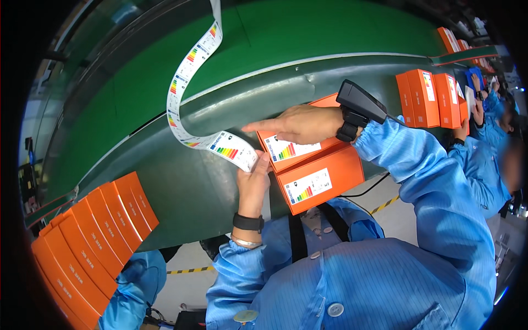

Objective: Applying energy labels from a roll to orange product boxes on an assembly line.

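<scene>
A curling strip of printed labels [182,71] with coloured bars hangs down from the top of the view. My left hand [254,190] pinches its lower end between thumb and fingers. Two orange boxes lie side by side in front of me. Over the farther box [325,101] rests my right hand [308,124], fingers stretched out, index pointing left, partly covering the white label [283,149] there. The nearer box [346,166] carries a similar label [308,186], fully visible. A dark device [361,102] is strapped to my right wrist.
Several orange boxes [91,234] stand in a row at the left of the dark work surface [203,198]. More orange boxes [422,99] are at the right, near co-workers in blue sleeves [478,165]. Beyond runs a green belt [308,27]. A black cable [366,192] hangs beside the nearer box.
</scene>
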`<state>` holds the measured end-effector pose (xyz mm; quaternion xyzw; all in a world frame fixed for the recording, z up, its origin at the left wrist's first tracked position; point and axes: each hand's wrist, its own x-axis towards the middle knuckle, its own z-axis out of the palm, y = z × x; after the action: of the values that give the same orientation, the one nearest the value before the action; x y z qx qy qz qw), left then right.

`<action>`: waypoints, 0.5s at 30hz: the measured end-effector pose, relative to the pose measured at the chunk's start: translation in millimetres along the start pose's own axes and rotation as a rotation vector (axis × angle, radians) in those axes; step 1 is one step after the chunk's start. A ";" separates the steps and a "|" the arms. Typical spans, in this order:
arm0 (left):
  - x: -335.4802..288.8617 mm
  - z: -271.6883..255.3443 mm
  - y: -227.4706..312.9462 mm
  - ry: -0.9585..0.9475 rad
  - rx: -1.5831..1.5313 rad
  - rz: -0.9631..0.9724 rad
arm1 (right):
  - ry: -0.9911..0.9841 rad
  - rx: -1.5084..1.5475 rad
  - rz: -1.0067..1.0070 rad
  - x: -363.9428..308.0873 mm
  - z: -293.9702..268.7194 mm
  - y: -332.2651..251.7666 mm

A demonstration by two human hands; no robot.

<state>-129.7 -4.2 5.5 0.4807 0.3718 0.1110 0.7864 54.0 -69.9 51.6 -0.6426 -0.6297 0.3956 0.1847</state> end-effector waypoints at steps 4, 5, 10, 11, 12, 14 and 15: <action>0.7 1.2 4.2 0.008 0.089 -0.023 | -0.036 -0.009 0.034 1.6 -3.1 -2.5; 1.0 0.8 4.2 0.006 0.090 -0.025 | -0.051 0.000 0.052 1.9 -4.1 -2.9; 0.7 0.5 4.4 -0.002 0.046 -0.011 | -0.054 -0.007 0.036 5.0 -3.4 -0.2; 0.3 0.9 5.2 -0.003 0.046 -0.011 | -0.044 -0.002 0.023 5.2 -3.3 0.2; 0.0 1.8 6.2 0.002 0.035 -0.018 | -0.042 -0.002 0.025 5.5 -3.5 0.2; 0.4 3.4 7.6 0.004 0.023 -0.026 | -0.053 -0.020 0.050 6.4 -3.7 -0.2; 0.4 3.2 7.9 0.008 0.016 -0.034 | -0.053 -0.020 0.050 6.9 -3.0 0.4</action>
<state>-125.7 -2.1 12.7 0.4803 0.3839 0.0966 0.7827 55.7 -62.6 51.2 -0.6492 -0.6220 0.4106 0.1518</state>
